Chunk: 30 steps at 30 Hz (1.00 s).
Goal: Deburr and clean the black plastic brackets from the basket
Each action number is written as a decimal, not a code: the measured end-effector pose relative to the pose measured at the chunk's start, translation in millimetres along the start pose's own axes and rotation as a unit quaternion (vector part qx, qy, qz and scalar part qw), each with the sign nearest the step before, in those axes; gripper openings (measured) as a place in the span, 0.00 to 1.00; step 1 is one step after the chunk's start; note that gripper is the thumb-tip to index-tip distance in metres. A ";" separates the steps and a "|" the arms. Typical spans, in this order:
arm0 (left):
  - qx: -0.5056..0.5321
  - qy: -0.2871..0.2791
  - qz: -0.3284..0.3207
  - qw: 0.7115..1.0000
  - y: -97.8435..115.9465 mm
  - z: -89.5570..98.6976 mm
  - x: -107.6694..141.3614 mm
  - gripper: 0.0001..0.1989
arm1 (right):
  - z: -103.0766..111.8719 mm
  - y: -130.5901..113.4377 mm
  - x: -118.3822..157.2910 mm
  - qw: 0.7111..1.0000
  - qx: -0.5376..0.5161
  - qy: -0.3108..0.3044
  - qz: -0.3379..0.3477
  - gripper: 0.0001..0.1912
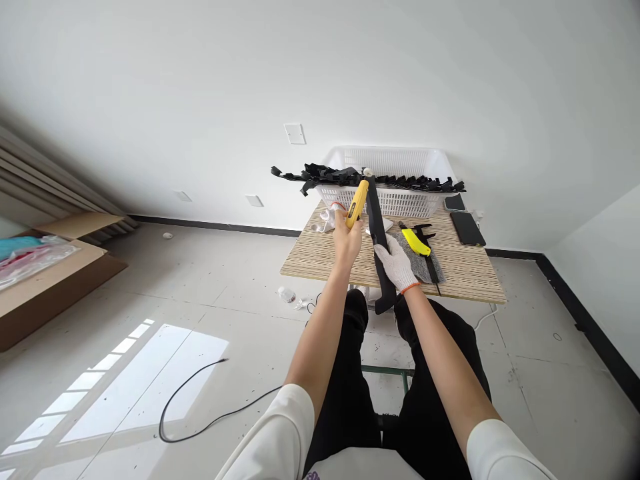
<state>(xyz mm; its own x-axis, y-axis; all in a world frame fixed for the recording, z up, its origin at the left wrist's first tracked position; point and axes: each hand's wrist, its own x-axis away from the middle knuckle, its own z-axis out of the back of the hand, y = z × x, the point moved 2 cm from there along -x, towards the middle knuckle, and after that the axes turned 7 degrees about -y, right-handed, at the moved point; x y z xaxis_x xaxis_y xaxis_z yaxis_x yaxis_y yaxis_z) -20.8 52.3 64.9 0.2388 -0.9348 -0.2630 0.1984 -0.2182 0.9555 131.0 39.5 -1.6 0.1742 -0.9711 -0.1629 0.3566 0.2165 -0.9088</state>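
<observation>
My left hand point(347, 241), bare, is closed around a yellow utility knife point(357, 203); its blade cannot be made out. The knife's far end is close to the upper part of a long black plastic strip point(375, 212). My right hand point(397, 265), in a white knit glove with an orange cuff, grips this strip near its lower end. The strip points away from me, its near end hanging over the table edge between my knees. Right of it, a bright yellow-handled tool point(416, 242) and a black caliper point(431, 267) lie on a grey cloth point(404, 248).
A white plastic basket point(410, 201) stands against the wall, with several black strips point(335, 175) across its top. A white glove point(327, 220) and a black phone point(467, 229) lie on the wooden table point(315, 257). A black cable point(193, 437) curls across the floor; a cardboard box point(55, 283) is far left.
</observation>
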 end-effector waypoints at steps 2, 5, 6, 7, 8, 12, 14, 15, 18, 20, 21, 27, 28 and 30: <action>-0.011 0.012 0.016 1.000 1.9 0.1 0.5 0.11 | -0.1 0.5 -0.2 1.000 -0.002 -0.003 0.000 0.27; -0.008 0.014 0.022 1.000 4.1 1.3 1.4 0.11 | 0.3 1.2 -0.1 1.000 0.005 0.000 0.000 0.28; -0.006 0.014 0.023 1.000 4.6 1.9 1.7 0.11 | 0.5 1.2 0.1 1.000 0.008 0.001 0.000 0.28; -0.005 0.012 0.024 1.000 4.9 2.7 2.0 0.11 | 0.7 1.1 0.3 1.000 0.009 0.000 0.000 0.28; -0.006 0.010 0.024 1.000 5.2 3.4 2.3 0.10 | 0.8 0.9 0.7 1.000 0.009 -0.001 -0.001 0.28; -0.022 0.005 0.019 1.000 5.1 5.9 2.8 0.10 | 1.7 -0.2 1.8 1.000 0.006 0.001 -0.010 0.28; -0.031 0.002 0.017 0.999 4.5 7.2 3.6 0.11 | 2.1 -0.8 2.0 1.000 0.010 0.004 -0.012 0.28; -0.035 -0.002 0.018 0.999 4.2 7.9 4.3 0.11 | 2.2 -0.9 2.1 1.000 0.011 0.003 -0.012 0.28; -0.045 -0.015 0.022 0.999 3.0 11.3 7.5 0.11 | 1.9 -0.6 2.1 1.000 0.005 0.000 -0.008 0.28; -0.049 -0.021 0.024 0.998 2.1 14.5 10.2 0.11 | 1.4 0.5 1.9 1.000 0.001 0.000 -0.008 0.28; -0.050 -0.022 0.024 0.998 1.6 16.2 11.6 0.11 | 1.0 1.4 1.7 1.000 -0.001 0.002 -0.009 0.27; -0.043 -0.030 0.027 0.998 -1.0 25.4 22.3 0.11 | 0.3 4.3 0.7 1.000 -0.003 0.005 -0.016 0.27; -0.043 -0.031 0.027 0.998 -1.4 26.4 24.8 0.10 | 0.6 3.4 1.1 1.000 0.000 0.003 -0.016 0.27; -0.045 -0.035 0.026 0.998 -2.4 28.4 30.2 0.09 | 1.6 0.6 2.1 1.000 0.008 0.001 -0.016 0.27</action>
<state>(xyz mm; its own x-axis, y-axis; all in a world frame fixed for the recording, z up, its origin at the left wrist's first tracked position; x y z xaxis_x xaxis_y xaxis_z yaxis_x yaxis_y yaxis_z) -41.1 16.7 58.4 0.1841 -0.9625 -0.1995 0.2732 -0.1448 0.9510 133.1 37.7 -1.9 0.1609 -0.9779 -0.1336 0.3765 0.1859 -0.9076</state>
